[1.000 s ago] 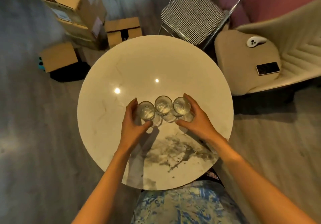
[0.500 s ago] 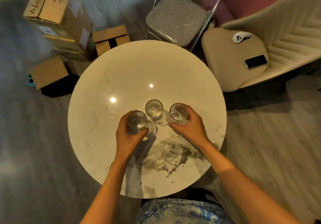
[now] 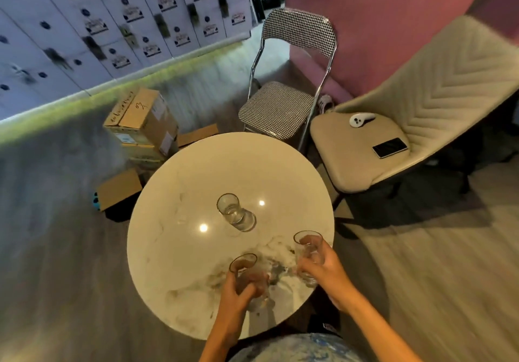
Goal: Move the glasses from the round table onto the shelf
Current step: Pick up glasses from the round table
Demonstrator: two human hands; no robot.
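Observation:
A round white marble table (image 3: pixel 174 249) fills the lower middle of the head view. One clear glass (image 3: pixel 233 212) stands alone near its centre. My left hand (image 3: pixel 238 297) grips a second clear glass (image 3: pixel 243 264) above the table's near part. My right hand (image 3: pixel 325 270) grips a third clear glass (image 3: pixel 308 242) over the table's right edge. Both held glasses are lifted off the tabletop and roughly upright. No shelf is in view.
A checked folding chair (image 3: pixel 283 103) stands behind the table. A beige padded chair (image 3: pixel 393 136) at right carries a phone (image 3: pixel 389 147) and a white controller (image 3: pixel 361 118). Cardboard boxes (image 3: pixel 143 125) are stacked at left. A wall of white boxes (image 3: pixel 112 24) runs along the back left.
Both hands have lifted their glasses off the table and drawn them toward me. The middle glass stays on the table. The camera has tilted up, showing more of the room.

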